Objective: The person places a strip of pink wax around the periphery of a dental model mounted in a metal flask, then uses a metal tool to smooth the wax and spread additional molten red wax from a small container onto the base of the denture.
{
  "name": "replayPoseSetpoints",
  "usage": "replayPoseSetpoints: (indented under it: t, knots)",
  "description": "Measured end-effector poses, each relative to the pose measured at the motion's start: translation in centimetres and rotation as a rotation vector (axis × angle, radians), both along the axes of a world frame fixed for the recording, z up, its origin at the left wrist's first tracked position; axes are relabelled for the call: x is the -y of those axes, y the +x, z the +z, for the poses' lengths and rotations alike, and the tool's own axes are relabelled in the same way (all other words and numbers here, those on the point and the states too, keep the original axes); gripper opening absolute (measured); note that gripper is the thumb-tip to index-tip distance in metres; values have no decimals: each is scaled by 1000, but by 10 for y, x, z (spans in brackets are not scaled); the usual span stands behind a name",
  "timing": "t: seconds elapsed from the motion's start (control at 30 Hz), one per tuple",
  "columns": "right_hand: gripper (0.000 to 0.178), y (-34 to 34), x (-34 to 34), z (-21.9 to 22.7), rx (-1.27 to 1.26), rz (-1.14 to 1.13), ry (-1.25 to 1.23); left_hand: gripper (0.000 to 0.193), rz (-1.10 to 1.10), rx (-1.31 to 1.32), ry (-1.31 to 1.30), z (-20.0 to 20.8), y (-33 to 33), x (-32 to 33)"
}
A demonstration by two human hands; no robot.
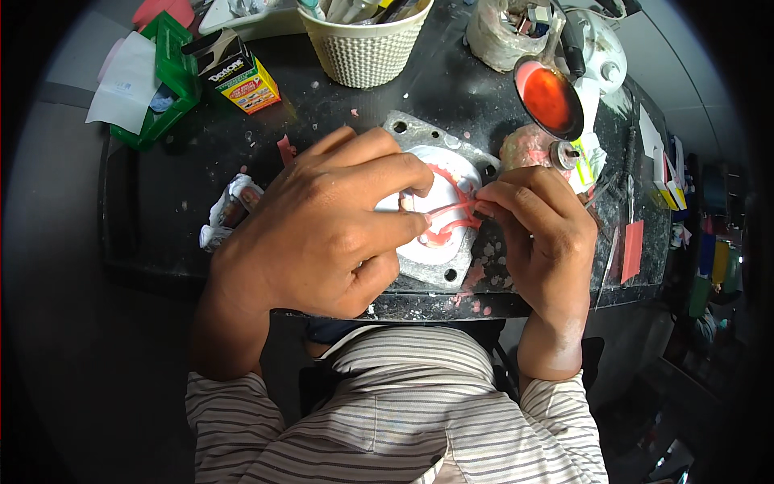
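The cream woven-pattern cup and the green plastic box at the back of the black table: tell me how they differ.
The cream woven-pattern cup is round with textured walls; the green plastic box is angular and smooth. The cup stands at the back middle, beyond the left hand; the box sits at the table's far left corner, beside white papers. The cup holds tools standing upright; what the box holds is unclear. Both rest on the black table, untouched by either hand.
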State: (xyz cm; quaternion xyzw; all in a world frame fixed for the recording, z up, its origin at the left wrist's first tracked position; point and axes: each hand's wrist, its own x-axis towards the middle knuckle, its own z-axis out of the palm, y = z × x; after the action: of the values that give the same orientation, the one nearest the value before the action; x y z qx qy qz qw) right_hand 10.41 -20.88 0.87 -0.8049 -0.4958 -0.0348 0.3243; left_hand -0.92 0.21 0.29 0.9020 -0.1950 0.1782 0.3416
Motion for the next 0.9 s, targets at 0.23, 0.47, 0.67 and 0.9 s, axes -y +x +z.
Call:
replayPoseSetpoints:
  t: [0.23, 0.47, 0.67, 0.9]
  knots:
    - [18, -5, 0, 0, -12, -21, 14, 34, -6, -16, 3, 1, 0, 1]
    - [18, -12, 2, 0, -49, -44, 38, 30, -34, -83, 26, 5, 0, 2]
    - [17, -16, 1, 0, -81, -77, 39, 27, -30, -80, 41, 4, 0, 2]
    - [17, -18, 1, 0, -93, -103, 49, 25, -36, -91, 38, 5, 0, 2]
